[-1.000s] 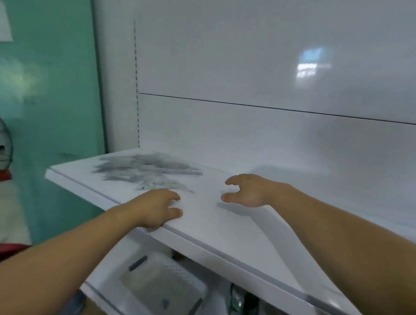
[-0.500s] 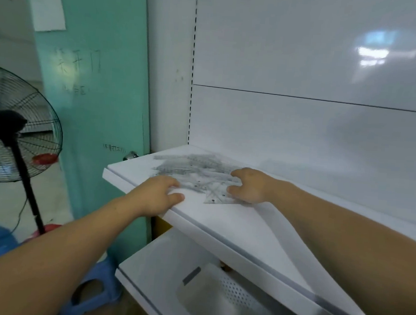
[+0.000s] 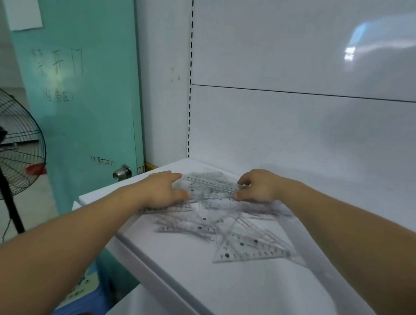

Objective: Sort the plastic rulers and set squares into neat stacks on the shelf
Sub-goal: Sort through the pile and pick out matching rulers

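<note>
Change: a second ago both hands sat on bare shelf short of the pile. Now both are in the pile, one at each end of a single clear ruler point(image 3: 212, 185) on its far side. Reads as sorting just begun: first piece being singled out, no neat stack visible yet.

Right hand point(image 3: 258, 187): fingers curled, thumb under, pinching the ruler's right end.

Left hand point(image 3: 166, 191): fingers mostly straight, forefinger and thumb spread either side of the ruler's left end, resting on the pieces beneath. No firm hold apparent; blur makes this uncertain.

Pile point(image 3: 198, 223): clear rulers and set squares overlapping at odd angles at the left end of the white shelf point(image 3: 218, 294). It spreads near and right of the hands. One set square point(image 3: 250, 248) lies nearest, well apart from both hands.

Left of the shelf: green door point(image 3: 83, 101), standing fan point(image 3: 10, 145).
</note>
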